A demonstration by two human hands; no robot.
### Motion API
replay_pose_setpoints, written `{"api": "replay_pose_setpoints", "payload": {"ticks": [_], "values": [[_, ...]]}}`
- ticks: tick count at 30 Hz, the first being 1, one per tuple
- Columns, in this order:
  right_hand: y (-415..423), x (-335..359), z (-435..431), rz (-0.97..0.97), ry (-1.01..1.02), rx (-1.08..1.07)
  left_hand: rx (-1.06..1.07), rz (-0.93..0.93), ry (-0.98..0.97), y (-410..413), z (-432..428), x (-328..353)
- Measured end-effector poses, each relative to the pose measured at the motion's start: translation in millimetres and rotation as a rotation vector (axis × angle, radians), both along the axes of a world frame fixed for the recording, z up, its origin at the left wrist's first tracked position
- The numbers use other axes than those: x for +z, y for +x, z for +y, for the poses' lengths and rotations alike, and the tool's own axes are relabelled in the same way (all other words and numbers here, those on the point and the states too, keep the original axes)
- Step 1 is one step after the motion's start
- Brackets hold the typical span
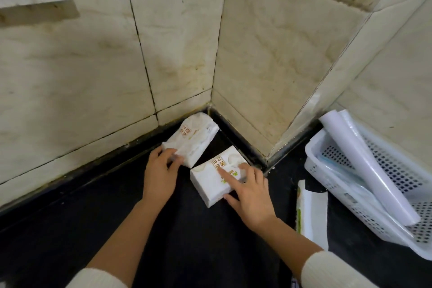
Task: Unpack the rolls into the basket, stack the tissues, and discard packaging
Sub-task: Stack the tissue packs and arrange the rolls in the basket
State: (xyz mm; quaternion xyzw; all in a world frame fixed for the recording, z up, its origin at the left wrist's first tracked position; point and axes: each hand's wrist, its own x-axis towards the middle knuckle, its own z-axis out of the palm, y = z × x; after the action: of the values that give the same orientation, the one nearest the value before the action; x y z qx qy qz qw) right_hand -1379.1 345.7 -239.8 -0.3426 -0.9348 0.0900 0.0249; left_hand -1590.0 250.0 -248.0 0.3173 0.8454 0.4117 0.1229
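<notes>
Two white tissue packs lie side by side on the black counter in the tiled corner. My left hand (161, 172) grips the near end of the far tissue pack (194, 138), which rests close to the wall. My right hand (250, 192) lies on the near tissue pack (210, 182), fingers spread across its top and thumb against its front edge. At the right, a white perforated basket (327, 170) holds long white rolls (364, 163) in clear wrap. A piece of torn packaging (312, 213) lies flat between the basket and my right hand.
Beige tiled walls close the corner behind the packs, and a tiled pillar juts out between the packs and the basket. The black counter (117, 217) stretches out to the left and front. A white sheet hangs on the wall at top left.
</notes>
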Motion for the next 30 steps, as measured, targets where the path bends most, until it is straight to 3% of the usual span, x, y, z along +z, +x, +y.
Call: {"api": "replay_pose_setpoints", "payload": {"ticks": [6,18,25,30], "values": [[-47,3,30,0.07,-0.05,-0.001,-0.073,-0.002,0.196,-19,19,26],[-127,-5,62,0.463,-0.233,-0.325,-0.19,0.084,0.076,-54,46,11],[-116,1,75,0.628,-0.396,-0.339,-0.224,0.029,0.053,-49,48,19],[-77,19,69,0.673,-0.351,-0.257,-0.106,0.153,0.141,-4,43,37]]}}
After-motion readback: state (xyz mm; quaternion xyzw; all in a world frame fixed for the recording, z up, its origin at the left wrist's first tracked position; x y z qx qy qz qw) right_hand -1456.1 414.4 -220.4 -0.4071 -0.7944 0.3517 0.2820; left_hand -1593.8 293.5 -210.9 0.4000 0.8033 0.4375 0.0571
